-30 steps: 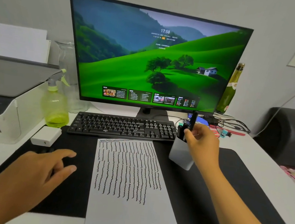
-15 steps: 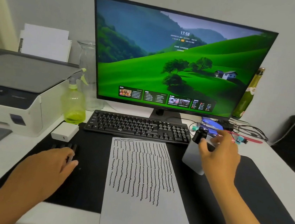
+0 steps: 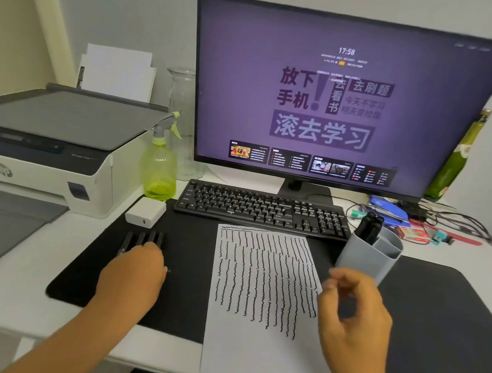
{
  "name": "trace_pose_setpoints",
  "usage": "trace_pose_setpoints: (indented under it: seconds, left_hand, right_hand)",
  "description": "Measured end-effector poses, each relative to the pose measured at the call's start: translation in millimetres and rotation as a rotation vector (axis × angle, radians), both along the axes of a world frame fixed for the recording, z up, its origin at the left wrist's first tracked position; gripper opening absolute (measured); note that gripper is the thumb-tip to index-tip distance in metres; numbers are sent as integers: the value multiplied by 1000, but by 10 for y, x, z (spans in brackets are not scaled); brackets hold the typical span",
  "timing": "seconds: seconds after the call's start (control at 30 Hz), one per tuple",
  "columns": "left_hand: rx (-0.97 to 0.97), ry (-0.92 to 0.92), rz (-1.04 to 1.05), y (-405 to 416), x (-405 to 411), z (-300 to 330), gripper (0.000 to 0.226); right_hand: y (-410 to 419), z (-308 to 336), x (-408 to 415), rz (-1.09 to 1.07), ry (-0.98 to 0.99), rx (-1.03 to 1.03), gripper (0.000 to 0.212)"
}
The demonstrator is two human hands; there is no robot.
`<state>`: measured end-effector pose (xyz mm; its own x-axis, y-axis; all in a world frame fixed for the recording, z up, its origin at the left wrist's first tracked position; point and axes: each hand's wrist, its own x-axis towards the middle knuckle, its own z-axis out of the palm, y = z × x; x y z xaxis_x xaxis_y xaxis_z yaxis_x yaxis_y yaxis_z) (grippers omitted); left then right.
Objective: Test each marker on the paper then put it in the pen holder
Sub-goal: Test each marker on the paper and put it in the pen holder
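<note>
The monitor (image 3: 345, 99) shows the time 17:58 over a purple screen with large Chinese text, among it 放下手机 and 滚去学习 (the smaller lines are too blurred to read). The printer (image 3: 44, 145) at the left carries an hp logo on its front, and the keyboard (image 3: 262, 208) has a small "aigo" mark on its lower edge.

The left hand (image 3: 133, 274) lies palm down on the black mat (image 3: 186, 271), its fingers curled over the near ends of a row of black markers (image 3: 143, 240); four barrels show past the fingertips, side by side. Whether the fingers have closed on one of them I cannot tell.

The right hand (image 3: 352, 318) hovers over the right edge of the paper (image 3: 258, 310), holding nothing, with thumb and fingers loosely curled and a little apart, just in front of the pen holder (image 3: 368, 255).

The paper is one white sheet lying on the mat and reaching the surface's near edge, filled with many columns of wavy black lines. The grey holder stands just right of the sheet's top corner and has two compartments; black markers stand in the left one, at least two caps showing.

A green spray bottle (image 3: 159, 167) stands between printer and keyboard, with a white charger block (image 3: 145, 213) in front of it. One green glass bottle (image 3: 456, 161) stands right of the monitor.
</note>
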<state>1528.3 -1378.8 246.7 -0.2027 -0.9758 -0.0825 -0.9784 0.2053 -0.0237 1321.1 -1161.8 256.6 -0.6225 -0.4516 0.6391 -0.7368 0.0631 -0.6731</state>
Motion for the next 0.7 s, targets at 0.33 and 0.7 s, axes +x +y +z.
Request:
trace_pose_setpoints:
  seconds: [0.33,0.7]
  left_hand:
    - [-27,365,-225,265,-269,116,40]
    - [141,806,-742,878,-385,295,39]
  right_hand:
    - [-201,-18,347,325,-334,243,13]
    - [-269,142,298,543,-767,291,26]
